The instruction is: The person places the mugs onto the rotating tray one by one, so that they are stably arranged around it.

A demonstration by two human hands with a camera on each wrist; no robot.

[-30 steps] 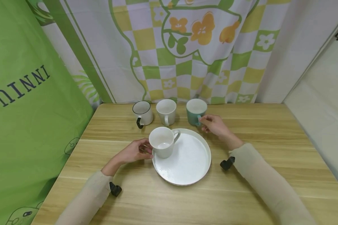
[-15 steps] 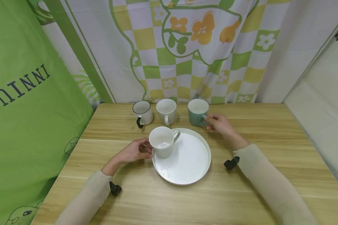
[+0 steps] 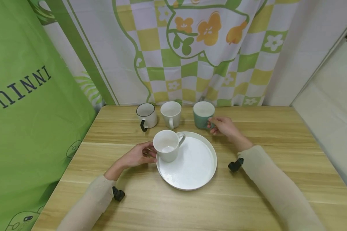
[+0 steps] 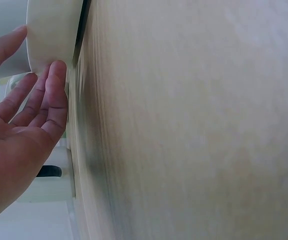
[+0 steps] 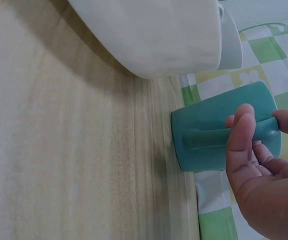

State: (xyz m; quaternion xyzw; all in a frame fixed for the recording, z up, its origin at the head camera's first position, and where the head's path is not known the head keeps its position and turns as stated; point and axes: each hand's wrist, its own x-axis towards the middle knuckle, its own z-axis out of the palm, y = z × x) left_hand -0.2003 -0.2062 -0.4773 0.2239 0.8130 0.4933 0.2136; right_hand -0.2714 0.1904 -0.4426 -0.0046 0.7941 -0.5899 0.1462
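Observation:
My right hand pinches the handle of a teal mug with a white inside, which stands upright at the table's back. In the right wrist view, the fingers and thumb are around that teal handle. On the left part of a round white tray stands a white mug, its handle pointing back right. My left hand is at the tray's left rim beside this mug, fingers loosely bent. In the left wrist view, its fingertips touch the tray's outer wall.
A white mug with a black rim and black handle and a plain white mug stand in a row left of the teal one, behind the tray. A patterned curtain hangs along the wooden table's back edge, with green cloth at left.
The teal mug has shifted slightly right and its handle has turned further right, with my right hand following. My left hand, the tray and the other mugs have stayed put.

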